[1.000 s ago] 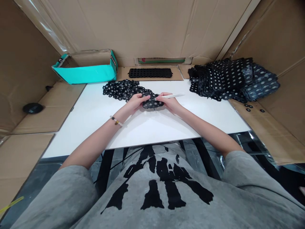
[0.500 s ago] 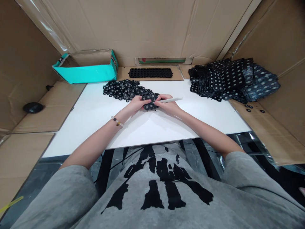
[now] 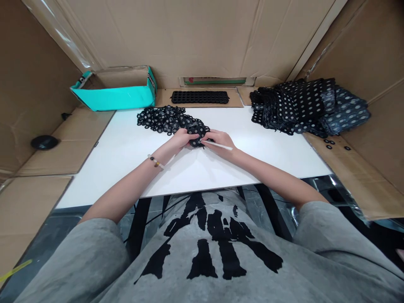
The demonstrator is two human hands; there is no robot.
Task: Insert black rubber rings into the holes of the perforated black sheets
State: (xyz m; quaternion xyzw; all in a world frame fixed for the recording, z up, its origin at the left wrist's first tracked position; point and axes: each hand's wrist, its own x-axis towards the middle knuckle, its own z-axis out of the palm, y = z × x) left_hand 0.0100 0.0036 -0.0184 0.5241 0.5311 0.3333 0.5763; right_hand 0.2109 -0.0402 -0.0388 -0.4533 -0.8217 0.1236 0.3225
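Note:
Both my hands meet over a small black perforated sheet [image 3: 197, 134] at the middle of the white table [image 3: 126, 147]. My left hand [image 3: 181, 139] is closed on the sheet's left edge. My right hand [image 3: 221, 141] grips a thin white stick [image 3: 217, 145] with its tip at the sheet; its fingers also touch the sheet's right side. A heap of loose black rings [image 3: 164, 118] lies just behind my hands.
A stack of black perforated sheets [image 3: 309, 107] sits at the right rear. A black tray [image 3: 200, 97] lies on cardboard at the back, a teal box [image 3: 116, 90] at the left rear. Cardboard walls enclose the table. A few rings [image 3: 330, 143] lie at the right.
The white stick has swung from pointing up-right to lying low, pointing down-right. The sheet has been gathered smaller between my hands, which moved slightly closer together.

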